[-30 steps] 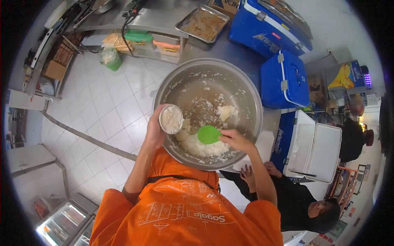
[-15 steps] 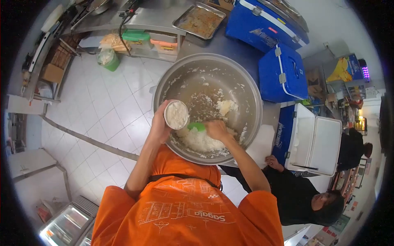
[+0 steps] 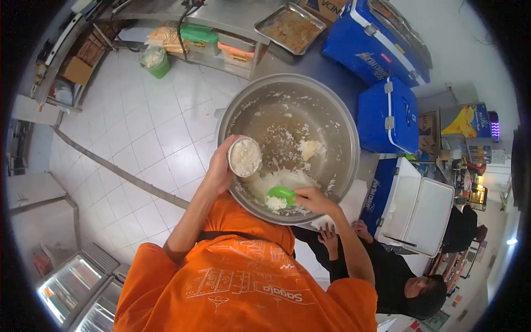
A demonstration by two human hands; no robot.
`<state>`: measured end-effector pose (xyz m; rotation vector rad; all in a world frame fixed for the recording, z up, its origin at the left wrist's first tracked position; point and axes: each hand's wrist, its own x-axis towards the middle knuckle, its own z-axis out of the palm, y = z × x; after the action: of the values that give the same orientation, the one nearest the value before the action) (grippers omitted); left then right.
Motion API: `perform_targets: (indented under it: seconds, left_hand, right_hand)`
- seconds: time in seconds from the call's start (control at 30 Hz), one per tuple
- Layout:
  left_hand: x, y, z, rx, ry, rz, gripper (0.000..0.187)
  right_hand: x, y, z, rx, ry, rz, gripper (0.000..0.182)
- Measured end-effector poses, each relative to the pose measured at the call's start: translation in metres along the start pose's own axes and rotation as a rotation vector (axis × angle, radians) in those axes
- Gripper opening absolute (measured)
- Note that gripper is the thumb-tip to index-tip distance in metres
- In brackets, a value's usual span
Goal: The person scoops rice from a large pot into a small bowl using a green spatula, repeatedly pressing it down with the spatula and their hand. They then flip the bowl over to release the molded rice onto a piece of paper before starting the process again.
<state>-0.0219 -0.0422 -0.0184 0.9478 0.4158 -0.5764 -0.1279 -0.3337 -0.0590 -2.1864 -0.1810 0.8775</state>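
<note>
A large round metal pot (image 3: pixel 342 145) stands in front of me, with white rice (image 3: pixel 290 178) heaped on its near side and grains stuck to its walls. My left hand (image 3: pixel 220 170) is wrapped round a small white tub (image 3: pixel 243 175) full of rice, held over the pot's left rim. Closed on the handle of a green rice paddle (image 3: pixel 283 193), my right hand (image 3: pixel 314 200) is low over the near side of the pot. A clump of rice (image 3: pixel 276 203) lies at the paddle's blade. A paler lump (image 3: pixel 311 149) sits farther back on the pot's bottom.
Another person in black (image 3: pixel 381 265) stands close on the right, hands near the pot's rim. Blue coolers (image 3: pixel 387 119) and an open white-lined cooler (image 3: pixel 426 213) line the right side. A metal tray (image 3: pixel 290 29) lies beyond the pot. A green bin (image 3: pixel 156 62) stands on the tiled floor.
My right hand has drawn the paddle nearer to me and its blade now shows more fully. The view has shifted a little. The other person's second hand has come into view by the pot.
</note>
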Motion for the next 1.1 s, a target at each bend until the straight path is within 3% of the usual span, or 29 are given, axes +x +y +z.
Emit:
perform_targets:
  seconds: [0.07,0.13,0.17,0.23,0.27,0.33,0.37,0.43,0.47,0.53,0.57,0.6,0.63,0.7,0.77,0.8,0.87,0.9,0.97,1.03,1.1]
  left_hand:
    - [0.008,-0.003,0.002,-0.023,-0.039,-0.035,0.038]
    - [0.014,-0.006,0.007,0.018,-0.069,-0.156,0.037]
    - [0.020,-0.008,0.011,0.018,-0.086,-0.144,0.037]
    - [0.031,-0.015,0.029,-0.053,-0.239,-0.224,0.038]
    - [0.031,-0.018,0.046,-0.021,-0.180,-0.219,0.039]
    - [0.051,-0.020,0.047,-0.023,-0.323,-0.242,0.039]
    - [0.059,-0.019,0.048,-0.038,-0.443,-0.259,0.040]
    - [0.050,-0.010,0.050,-0.062,-0.381,-0.317,0.040]
    - [0.050,-0.008,0.045,-0.094,-0.431,-0.325,0.041]
    - [0.053,-0.010,0.046,-0.134,-0.491,-0.330,0.042]
    - [0.050,-0.015,0.055,-0.146,-0.361,-0.335,0.041]
    - [0.049,-0.018,0.060,-0.155,-0.231,-0.338,0.041]
    - [0.050,-0.023,0.058,-0.153,-0.234,-0.343,0.041]
    - [0.055,-0.032,0.056,-0.013,-0.332,-0.267,0.041]
    - [0.054,-0.031,0.044,0.093,-0.365,-0.257,0.040]
    - [0.054,-0.029,0.042,0.190,-0.409,-0.230,0.039]
    - [0.053,-0.033,0.053,0.150,-0.338,-0.181,0.038]
    - [0.050,-0.035,0.058,0.094,-0.250,-0.140,0.037]
    - [0.040,-0.028,0.054,0.023,-0.186,-0.136,0.036]
    - [0.041,-0.020,0.044,-0.055,-0.126,-0.116,0.036]
    - [0.043,-0.016,0.034,-0.243,-0.103,-0.067,0.040]
  right_hand:
    - [-0.019,-0.015,-0.007,0.157,0.018,0.002,0.027]
    - [-0.036,-0.053,-0.011,0.263,0.510,-0.084,0.031]
    - [-0.036,-0.079,-0.014,0.251,0.524,-0.091,0.031]
    - [-0.027,-0.128,-0.005,-0.561,0.959,0.056,0.040]
    - [-0.014,-0.138,0.014,-0.567,0.978,0.068,0.040]
    - [0.009,-0.148,0.053,-0.885,0.899,0.248,0.048]
    - [0.002,-0.147,0.039,-0.884,0.913,0.265,0.048]
    - [-0.024,-0.141,-0.004,-0.517,0.867,0.187,0.045]
    - [-0.031,-0.144,-0.010,-0.517,0.874,0.198,0.045]
    - [-0.037,-0.150,-0.020,0.175,0.808,0.149,0.037]
    - [-0.027,-0.148,-0.010,0.171,0.809,0.156,0.037]
    - [-0.006,-0.144,0.009,-0.038,0.820,0.200,0.033]
    - [0.009,-0.144,0.024,-0.244,0.825,0.245,0.030]
    - [0.006,-0.152,0.010,-0.216,0.854,0.297,0.025]
    - [-0.014,-0.132,-0.014,-0.046,0.496,0.157,0.023]
    - [-0.016,-0.131,-0.015,-0.034,0.509,0.159,0.023]
    - [-0.021,-0.132,-0.026,-0.061,0.779,0.074,0.024]
    - [-0.015,-0.118,-0.023,-0.068,0.780,0.059,0.024]
    - [0.007,-0.082,-0.002,-0.494,0.540,-0.109,0.025]
    - [-0.018,-0.068,-0.024,-0.552,0.530,-0.064,0.025]
    - [-0.030,-0.065,-0.027,-0.445,0.592,0.418,0.023]
